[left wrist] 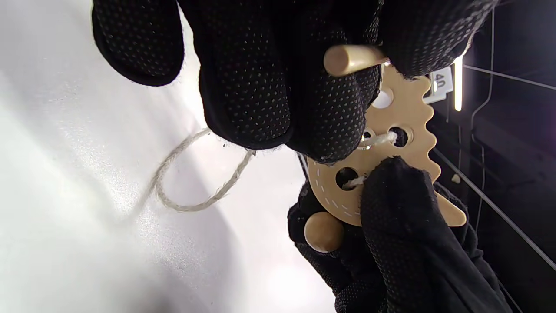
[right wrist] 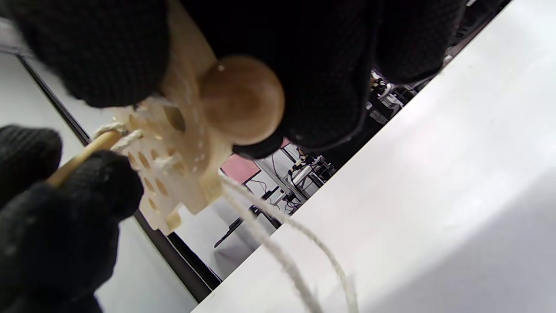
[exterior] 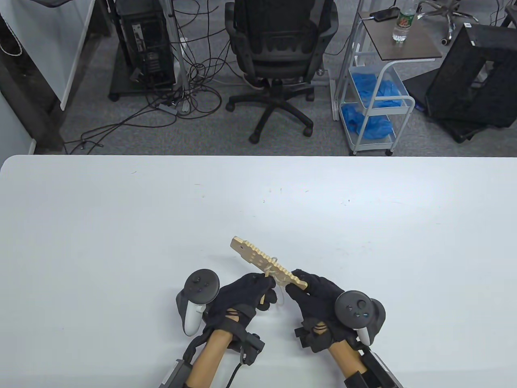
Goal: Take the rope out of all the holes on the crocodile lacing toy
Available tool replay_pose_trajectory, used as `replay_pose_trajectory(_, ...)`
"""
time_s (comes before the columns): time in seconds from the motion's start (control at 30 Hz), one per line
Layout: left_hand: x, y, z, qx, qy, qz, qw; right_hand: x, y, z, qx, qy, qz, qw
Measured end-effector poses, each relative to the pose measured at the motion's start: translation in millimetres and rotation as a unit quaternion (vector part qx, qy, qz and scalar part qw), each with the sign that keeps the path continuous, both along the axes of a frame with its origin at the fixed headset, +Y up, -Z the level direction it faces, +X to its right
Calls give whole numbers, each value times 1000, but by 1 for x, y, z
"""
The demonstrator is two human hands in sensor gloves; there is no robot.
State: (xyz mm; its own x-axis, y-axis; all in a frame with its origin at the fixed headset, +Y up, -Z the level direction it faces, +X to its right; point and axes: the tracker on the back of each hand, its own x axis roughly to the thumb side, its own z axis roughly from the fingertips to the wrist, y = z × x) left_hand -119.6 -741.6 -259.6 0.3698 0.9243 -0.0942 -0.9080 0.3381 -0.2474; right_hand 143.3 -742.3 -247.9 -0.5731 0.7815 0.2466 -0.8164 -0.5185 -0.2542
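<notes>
The tan wooden crocodile lacing toy [exterior: 262, 260] is held above the white table [exterior: 121, 242] near its front edge. My right hand [exterior: 298, 285] grips its near end; a round wooden bead [right wrist: 241, 100] sits against my fingers under the toy [right wrist: 173, 169]. My left hand [exterior: 267, 285] pinches the rope's wooden needle stick [left wrist: 349, 58] at the toy's underside. The white rope [left wrist: 195, 182] still passes through holes near the held end [left wrist: 382, 139] and hangs in a loose loop to the table. The rope [right wrist: 286, 248] also shows in the right wrist view.
The table stretches wide to the left, right and far side of my hands. Beyond its far edge are an office chair [exterior: 278, 52], a wire cart [exterior: 375, 101] and floor cables.
</notes>
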Motion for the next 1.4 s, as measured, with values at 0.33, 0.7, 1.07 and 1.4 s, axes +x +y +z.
replay_pose_trajectory(0.33,-10,-5,-8,3,0,41,999,26,-9,-11,-59,-22,-112,992)
replay_pose_trajectory(0.7,-27,-6,-11,7,41,52,998,46,-26,-15,-117,-74,-219,966)
replay_pose_trajectory(1.07,-31,-13,-16,7,38,96,995,69,-34,-19,-150,-126,-244,950)
replay_pose_trajectory(1.4,-28,-12,-17,8,22,67,997,78,-33,-18,-155,-143,-263,942)
